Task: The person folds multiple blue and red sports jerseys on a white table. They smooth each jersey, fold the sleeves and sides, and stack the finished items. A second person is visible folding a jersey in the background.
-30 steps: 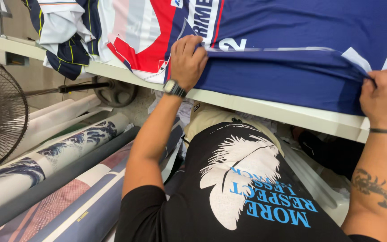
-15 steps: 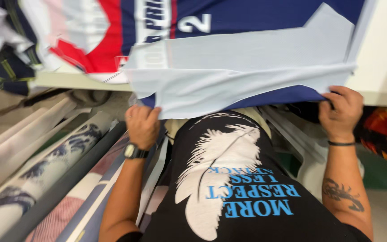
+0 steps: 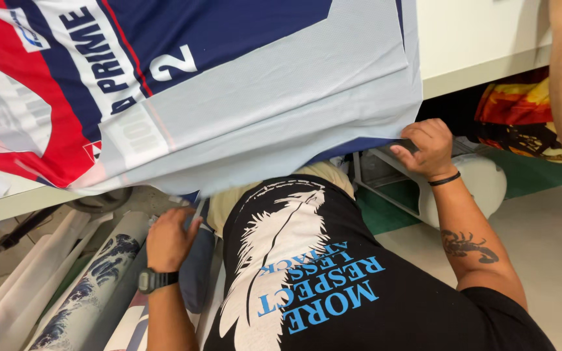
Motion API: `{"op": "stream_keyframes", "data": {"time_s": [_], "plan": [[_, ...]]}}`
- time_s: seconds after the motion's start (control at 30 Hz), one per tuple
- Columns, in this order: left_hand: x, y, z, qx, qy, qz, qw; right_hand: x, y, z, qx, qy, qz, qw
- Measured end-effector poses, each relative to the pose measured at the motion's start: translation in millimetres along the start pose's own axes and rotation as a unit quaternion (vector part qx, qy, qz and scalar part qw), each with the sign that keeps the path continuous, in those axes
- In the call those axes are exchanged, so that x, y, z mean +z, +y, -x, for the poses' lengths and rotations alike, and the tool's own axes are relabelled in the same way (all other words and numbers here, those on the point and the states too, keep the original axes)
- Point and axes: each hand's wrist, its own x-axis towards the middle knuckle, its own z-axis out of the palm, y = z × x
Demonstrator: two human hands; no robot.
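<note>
Lower now than half a second ago, both hands have dropped off the table's edge and the printed cloth has slid further over it toward me. Item: large sheet of pale grey fabric printed with navy, red and white jersey panels (image 3: 229, 110), draped over the front edge of the white worktable (image 3: 482, 45) and hanging down in front of the black feather-print T-shirt (image 3: 307, 273). Right hand (image 3: 427, 146): fingers curled shut on the sheet's lower corner, a firm pinch as far as I can judge. Left hand (image 3: 170, 237), with black wristwatch: closed loosely against the hanging edge near dark folded cloth; whether it truly holds the sheet I cannot tell, since the fingers are turned away from me. Below: rolls of printed paper or fabric (image 3: 79, 286). Risks noted: with only one sure grip, the weight of overhanging cloth could drag the whole sheet off the table onto the rolls; an uneven pull could crease or skew the print.
</note>
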Motion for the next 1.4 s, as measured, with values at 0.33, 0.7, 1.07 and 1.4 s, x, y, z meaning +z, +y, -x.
{"op": "stream_keyframes", "data": {"time_s": [0.33,0.7,1.07,1.4], "plan": [[-53.8,-17.3,-117.3,0.072,0.322,-0.052,0.943,42.1,71.1,-169.8,-0.064,0.077,0.060,0.993],[-29.3,-29.7,-143.5,-0.024,0.399,-0.057,0.915,84.1,89.3,-219.5,-0.065,0.028,0.052,0.996],[-61.2,-23.4,-106.8,0.114,0.387,-0.056,0.913,23.0,56.2,-146.5,-0.073,0.022,0.020,0.997],[-26.1,-20.0,-21.7,0.148,0.247,-0.091,0.953,6.1,-10.8,-15.2,0.068,0.053,0.005,0.996]]}}
